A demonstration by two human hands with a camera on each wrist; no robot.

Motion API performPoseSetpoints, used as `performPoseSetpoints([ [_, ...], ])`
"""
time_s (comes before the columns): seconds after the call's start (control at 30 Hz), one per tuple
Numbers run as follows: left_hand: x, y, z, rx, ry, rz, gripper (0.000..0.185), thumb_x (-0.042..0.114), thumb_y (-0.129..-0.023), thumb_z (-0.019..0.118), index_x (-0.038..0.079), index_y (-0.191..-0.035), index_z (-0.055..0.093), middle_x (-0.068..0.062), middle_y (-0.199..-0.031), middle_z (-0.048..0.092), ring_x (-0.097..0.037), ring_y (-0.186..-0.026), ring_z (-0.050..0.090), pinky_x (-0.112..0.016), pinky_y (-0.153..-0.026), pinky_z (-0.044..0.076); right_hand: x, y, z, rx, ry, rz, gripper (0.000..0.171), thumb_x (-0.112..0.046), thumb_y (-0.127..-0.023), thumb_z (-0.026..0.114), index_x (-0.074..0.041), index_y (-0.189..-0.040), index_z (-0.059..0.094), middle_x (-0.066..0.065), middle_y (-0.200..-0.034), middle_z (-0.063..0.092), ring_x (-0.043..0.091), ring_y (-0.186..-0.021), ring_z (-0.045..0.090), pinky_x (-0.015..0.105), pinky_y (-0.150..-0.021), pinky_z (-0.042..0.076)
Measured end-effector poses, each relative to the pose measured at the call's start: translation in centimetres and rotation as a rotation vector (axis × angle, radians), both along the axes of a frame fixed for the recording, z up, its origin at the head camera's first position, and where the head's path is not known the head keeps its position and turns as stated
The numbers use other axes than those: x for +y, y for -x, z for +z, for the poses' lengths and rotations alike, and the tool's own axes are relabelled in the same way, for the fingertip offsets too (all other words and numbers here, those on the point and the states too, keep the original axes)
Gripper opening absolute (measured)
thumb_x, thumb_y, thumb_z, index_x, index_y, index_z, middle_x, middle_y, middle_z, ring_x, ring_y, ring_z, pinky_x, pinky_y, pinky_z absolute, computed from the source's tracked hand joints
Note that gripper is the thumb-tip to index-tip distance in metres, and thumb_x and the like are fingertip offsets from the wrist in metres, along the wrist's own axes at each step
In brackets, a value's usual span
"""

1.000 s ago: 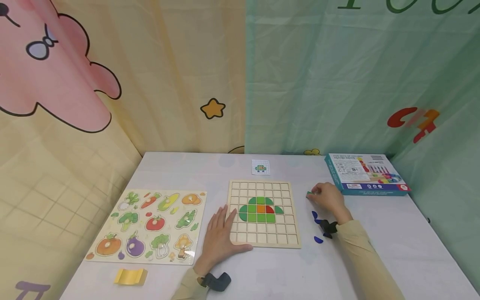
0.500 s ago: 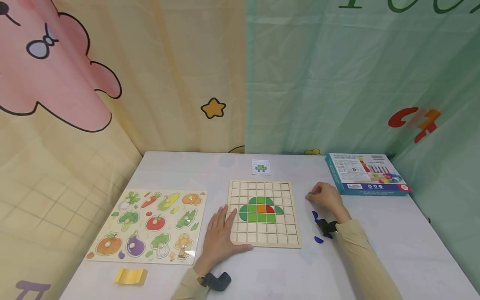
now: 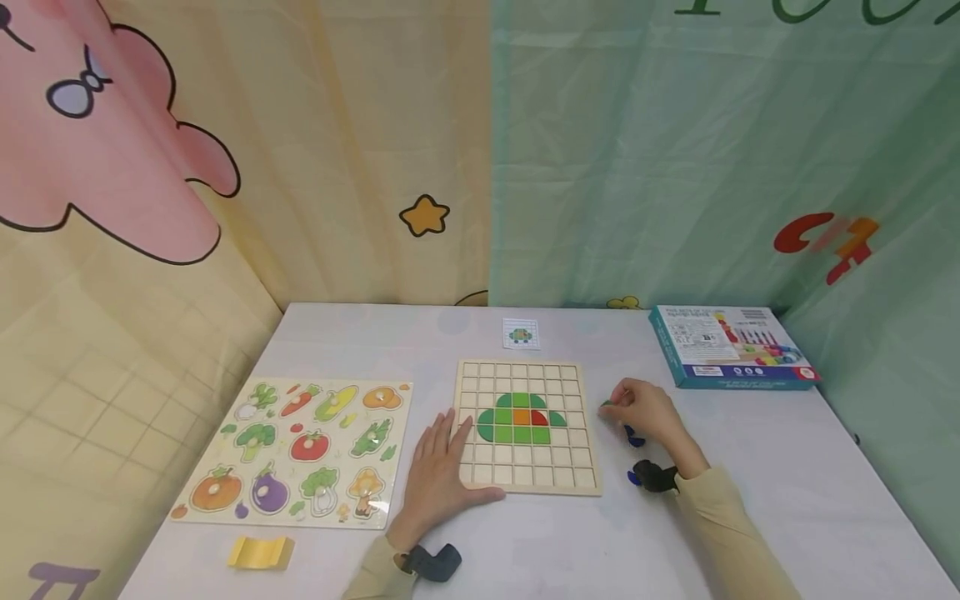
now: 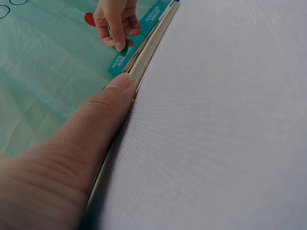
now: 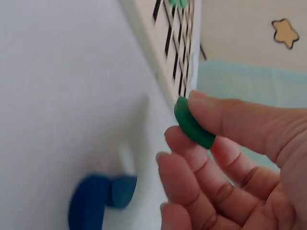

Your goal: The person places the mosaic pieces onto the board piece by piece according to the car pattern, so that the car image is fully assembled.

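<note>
My right hand pinches a small green rounded tile between thumb and fingers, just right of the wooden grid board. Spread flat, my left hand rests along the board's left edge, its thumb at the near edge. Green, orange and red tiles fill several squares in the board's middle: an orange square, a red rounded tile and a green rounded tile at the right. Below the right hand lie blue rounded tiles, partly hidden by the hand and wrist camera.
A small picture card lies behind the board. To the left is a vegetable puzzle board, with a yellow curved block in front of it. A teal-edged box stands at the back right.
My right hand has moved left and a little nearer, carrying the green tile toward the board's right edge. My left hand has stayed in place.
</note>
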State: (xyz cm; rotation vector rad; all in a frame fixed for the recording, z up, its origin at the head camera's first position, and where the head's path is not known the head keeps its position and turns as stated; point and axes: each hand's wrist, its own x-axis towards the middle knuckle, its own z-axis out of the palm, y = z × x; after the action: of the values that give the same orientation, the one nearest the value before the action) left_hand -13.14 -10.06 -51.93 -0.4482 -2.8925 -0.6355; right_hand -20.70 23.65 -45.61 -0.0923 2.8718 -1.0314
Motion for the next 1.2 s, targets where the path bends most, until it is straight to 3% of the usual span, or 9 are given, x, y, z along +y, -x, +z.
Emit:
performPoseSetpoints([
  [0.2,-0.1,0.1,-0.2,0.005,0.002,0.0,0.117,0.085,-0.06,0.058,0.014,-0.149,0.032,-0.015,-0.155,0.019,-0.03,-0.142,0.011,-0.044,-0.114,0.009,-2.1,-1.5,-0.1,0.004,0.13,0.108,0.016,-0.012,-0.081,0.075,-0.005,-0.084,0.061,0.0,-0.07,0.058,0.016,-0.06,0.052,0.029,-0.051,0.044],
  [0.43,-0.1,0.2,-0.3,0.009,-0.006,0.0,0.118,0.086,-0.059,0.057,0.014,-0.149,0.032,-0.015,-0.155,0.018,-0.031,-0.142,0.012,-0.044,-0.114,0.009,-3.8,-2.1,-0.6,-0.016,0.187,0.207,0.007,-0.003,-0.082,0.072,-0.002,-0.087,0.067,0.0,-0.072,0.06,0.015,-0.062,0.053,0.025,-0.052,0.045],
  [0.87,-0.1,0.1,-0.1,0.002,-0.002,0.005,0.117,0.084,-0.059,0.06,0.014,-0.149,0.032,-0.015,-0.155,0.018,-0.03,-0.142,0.012,-0.044,-0.114,0.009,-5.2,-1.8,-1.1,0.004,0.151,0.242,0.008,-0.009,-0.08,0.076,-0.008,-0.081,0.069,-0.004,-0.07,0.059,0.014,-0.063,0.051,0.028,-0.058,0.045],
  [1.2,0.0,0.1,-0.1,-0.004,0.003,0.002,0.117,0.084,-0.06,0.06,0.014,-0.149,0.031,-0.015,-0.155,0.018,-0.031,-0.142,0.012,-0.044,-0.114,0.009,-5.3,-1.4,-1.5,0.021,0.138,0.246,0.004,-0.008,-0.08,0.075,-0.008,-0.08,0.071,-0.006,-0.069,0.06,0.014,-0.061,0.05,0.029,-0.055,0.044],
])
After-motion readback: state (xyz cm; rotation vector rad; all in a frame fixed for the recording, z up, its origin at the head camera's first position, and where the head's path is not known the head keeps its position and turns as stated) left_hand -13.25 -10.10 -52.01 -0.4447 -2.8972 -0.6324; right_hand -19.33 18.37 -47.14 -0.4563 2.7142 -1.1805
